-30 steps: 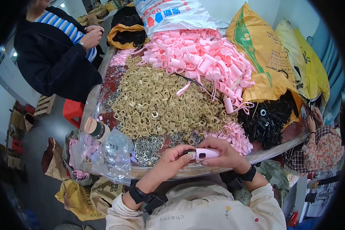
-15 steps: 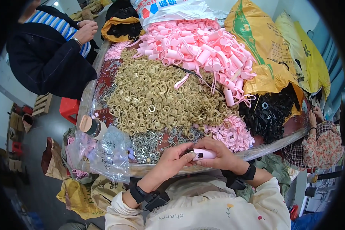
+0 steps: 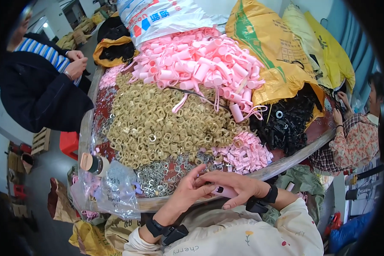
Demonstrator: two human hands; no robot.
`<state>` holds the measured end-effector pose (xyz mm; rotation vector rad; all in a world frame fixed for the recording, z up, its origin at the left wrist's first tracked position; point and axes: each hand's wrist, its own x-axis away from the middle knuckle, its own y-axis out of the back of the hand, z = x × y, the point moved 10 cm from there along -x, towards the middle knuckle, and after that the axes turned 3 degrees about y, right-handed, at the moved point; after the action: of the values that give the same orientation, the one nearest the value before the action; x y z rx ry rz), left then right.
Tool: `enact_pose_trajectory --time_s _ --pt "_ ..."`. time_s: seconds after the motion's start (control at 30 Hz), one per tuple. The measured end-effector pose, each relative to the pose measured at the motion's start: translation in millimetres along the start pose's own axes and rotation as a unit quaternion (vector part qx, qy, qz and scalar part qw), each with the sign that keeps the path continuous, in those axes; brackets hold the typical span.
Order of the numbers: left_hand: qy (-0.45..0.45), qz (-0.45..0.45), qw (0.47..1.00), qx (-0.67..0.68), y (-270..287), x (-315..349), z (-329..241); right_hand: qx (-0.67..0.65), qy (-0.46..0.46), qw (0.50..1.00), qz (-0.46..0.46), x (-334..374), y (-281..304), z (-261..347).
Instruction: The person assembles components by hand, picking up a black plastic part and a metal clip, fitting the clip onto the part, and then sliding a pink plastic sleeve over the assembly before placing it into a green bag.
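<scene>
Just off the table's near edge, a short pale pink tube [image 3: 227,192] with a small black piece at its left end sits between my two hands. My left hand [image 3: 191,188] has its thumb and fingers closed on the black-tipped end, its forefinger sticking up. Over the tube's other end lies my right hand [image 3: 239,182], its long fingers reaching toward the left hand and its thumb below; it closes loosely around the tube. The hands partly hide the tube. Beyond them are small metal rings [image 3: 157,177] and a heap of small pink pieces [image 3: 245,154].
Tan buckles [image 3: 166,123] cover mid-table, with pink tubes with straps [image 3: 200,64] behind. Black parts [image 3: 281,123] spill from a yellow sack [image 3: 269,47]. A bottle [image 3: 96,164] and plastic bag [image 3: 119,187] stand front left. One person [image 3: 38,81] is left, another [image 3: 354,136] right.
The view has shifted, so the table appears further left and lower. My right hand has opened out and slid over the tube, its thumb now lower. The left forefinger has lifted.
</scene>
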<state>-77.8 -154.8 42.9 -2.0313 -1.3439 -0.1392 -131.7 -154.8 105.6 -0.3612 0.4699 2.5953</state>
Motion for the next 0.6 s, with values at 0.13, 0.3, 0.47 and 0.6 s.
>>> enact_pose_trajectory --time_s 0.13,0.3,0.47,0.6 --pt "-0.023 0.026 0.999 0.01 -9.4 -6.5 4.8 -0.039 0.007 0.999 -0.03 8.8 11.1 5.2" --pt "-0.061 0.061 0.996 0.017 -30.5 -17.0 2.7 -0.055 0.015 0.993 -0.103 22.9 24.5 11.6" --pt "-0.013 0.063 0.997 0.03 -35.6 -25.4 16.0 -0.003 0.024 0.984 -0.178 37.1 35.5 10.7" --pt "-0.013 0.068 0.996 0.057 -40.9 -27.7 17.9 -0.001 0.047 0.977 -0.206 42.3 41.7 22.4"
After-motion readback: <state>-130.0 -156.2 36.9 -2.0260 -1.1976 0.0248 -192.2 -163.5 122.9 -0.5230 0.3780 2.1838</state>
